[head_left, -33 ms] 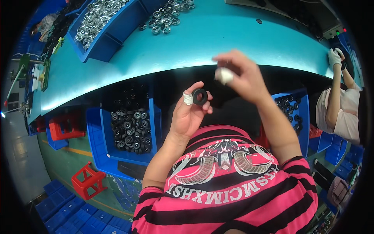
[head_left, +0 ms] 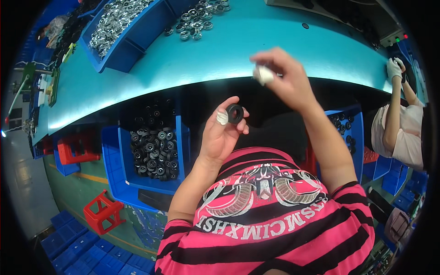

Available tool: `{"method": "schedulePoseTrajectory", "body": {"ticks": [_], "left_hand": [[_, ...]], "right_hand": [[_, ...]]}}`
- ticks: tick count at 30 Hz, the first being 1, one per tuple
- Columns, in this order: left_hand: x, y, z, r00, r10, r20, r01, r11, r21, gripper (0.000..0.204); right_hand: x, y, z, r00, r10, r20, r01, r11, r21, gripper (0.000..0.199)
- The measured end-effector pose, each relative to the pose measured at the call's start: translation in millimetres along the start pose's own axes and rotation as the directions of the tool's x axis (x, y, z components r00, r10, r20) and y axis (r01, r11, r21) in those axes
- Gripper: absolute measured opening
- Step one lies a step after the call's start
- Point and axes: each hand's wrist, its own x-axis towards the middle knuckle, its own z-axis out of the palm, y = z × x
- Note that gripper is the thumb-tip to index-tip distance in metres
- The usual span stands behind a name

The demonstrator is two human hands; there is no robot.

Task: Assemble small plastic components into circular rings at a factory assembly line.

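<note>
My left hand [head_left: 220,133] is closed round a black ring [head_left: 235,114], held upright between thumb and fingers in front of my body. White tape wraps one of its digits. Higher and to the right, my right hand [head_left: 286,80] is over the near edge of the teal table, its fingers bent and slightly blurred. White tape covers its thumb. A small grey glint shows inside its curl, but I cannot make out what it is. Shiny clear-and-silver round parts [head_left: 195,23] lie loose on the table, left of that hand.
A blue bin [head_left: 107,59] of shiny parts stands on the teal table [head_left: 220,57]. Below it, a blue crate [head_left: 182,151] holds black wheels; another crate [head_left: 357,117] stands right. A red stool [head_left: 104,213] is on the floor. A co-worker's gloved hands [head_left: 394,68] are far right.
My right hand has risen slightly, away from the black ring. My left hand stays nearly in place with the ring.
</note>
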Motion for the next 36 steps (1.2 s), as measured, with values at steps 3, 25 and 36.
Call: {"method": "schedulePoseTrajectory", "body": {"ticks": [3,25,36], "left_hand": [[-4.7,1.6,18.0,0.942,0.304,-0.138,-0.100,0.652,0.751,0.050],[-6.5,14.2,12.5,0.909,0.383,-0.163,-0.165,0.692,0.703,0.039],[-2.4,22.4,0.8,0.986,0.095,-0.138,-0.084,0.993,0.089,0.053]], "right_hand": [[61.8,13.2,1.9,0.998,-0.062,0.020,0.064,0.976,-0.207,0.035],[152.5,65.1,63.5,0.986,-0.126,0.107,0.156,0.919,-0.361,0.034],[138.5,59.9,38.3,0.981,-0.080,0.175,0.166,0.811,-0.561,0.039]]}}
